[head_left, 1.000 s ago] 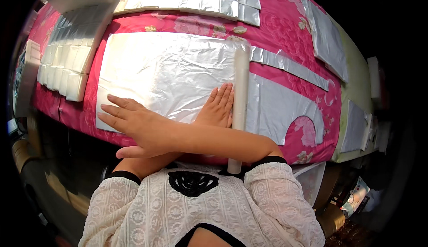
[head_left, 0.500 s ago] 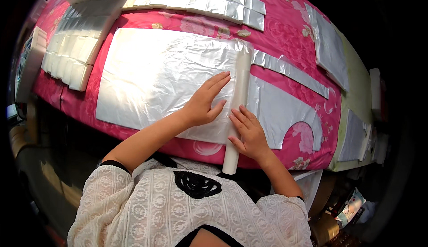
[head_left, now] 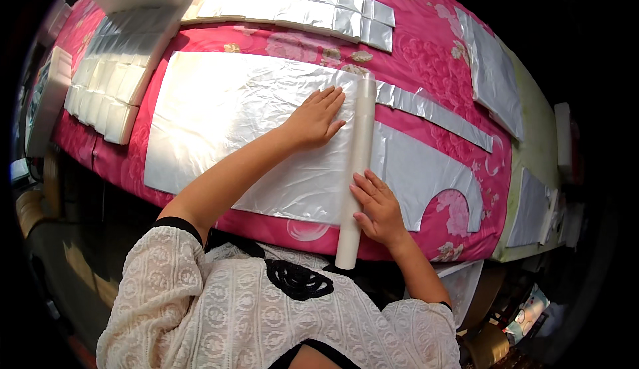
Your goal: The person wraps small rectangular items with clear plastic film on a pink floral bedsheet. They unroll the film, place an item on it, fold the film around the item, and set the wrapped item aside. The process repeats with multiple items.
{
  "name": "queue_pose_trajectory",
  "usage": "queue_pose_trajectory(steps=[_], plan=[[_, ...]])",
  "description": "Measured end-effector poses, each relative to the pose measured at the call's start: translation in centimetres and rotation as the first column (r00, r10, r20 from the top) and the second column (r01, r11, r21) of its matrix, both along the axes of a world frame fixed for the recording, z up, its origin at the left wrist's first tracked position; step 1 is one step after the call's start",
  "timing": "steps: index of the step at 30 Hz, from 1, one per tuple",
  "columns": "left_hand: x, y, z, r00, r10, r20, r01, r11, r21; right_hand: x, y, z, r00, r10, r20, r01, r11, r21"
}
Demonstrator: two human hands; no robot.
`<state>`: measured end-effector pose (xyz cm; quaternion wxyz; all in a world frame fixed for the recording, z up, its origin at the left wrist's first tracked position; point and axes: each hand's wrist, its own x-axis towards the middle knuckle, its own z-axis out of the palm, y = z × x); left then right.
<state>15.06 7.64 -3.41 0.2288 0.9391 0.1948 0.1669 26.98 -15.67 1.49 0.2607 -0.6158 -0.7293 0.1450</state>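
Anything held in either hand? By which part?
No hold shows: the left hand lies open on the sheet; the right hand rests open fingers on the roll's nearer half, not wrapped around it.

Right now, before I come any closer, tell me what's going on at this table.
A person is working with a pale roll that lies across the right part of a shiny, wrinkled sheet. The left hand is spread palm down over the sheet, while the right hand is at the near part of the roll. Rows of folded packs lie beyond on the pink floral cloth.
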Motion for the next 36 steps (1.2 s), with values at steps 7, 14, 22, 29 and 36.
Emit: queue_pose_trajectory(steps=[7,14,22,29,36], plan=[[-3.0,-0.1,2.7,0.822,0.349,0.450,-0.135,0.887,-0.442,-0.5,0.4,1.0,0.995,0.054,0.083,-0.052,0.998,-0.032],[-14.8,2.6,6.2,0.741,0.550,0.387,-0.119,0.673,-0.730,-5.8,5.7,1.3,0.940,0.323,0.106,-0.310,0.943,-0.122],[-26.5,-2.1,6.1,0.610,0.754,0.245,-0.294,0.502,-0.813,-18.1,12.8,5.8,0.387,0.630,-0.674,-0.696,0.678,0.234],[-32.9,-8.9,4.8,0.631,0.771,0.087,-0.389,0.411,-0.824,-13.2,18.8,0.1,0.842,0.501,0.197,-0.525,0.846,0.094],[-31.5,-11.3,6.1,0.631,0.769,-0.106,-0.765,0.593,-0.252,-24.2,27.1,-0.6,0.732,0.637,0.242,-0.661,0.750,0.025]])
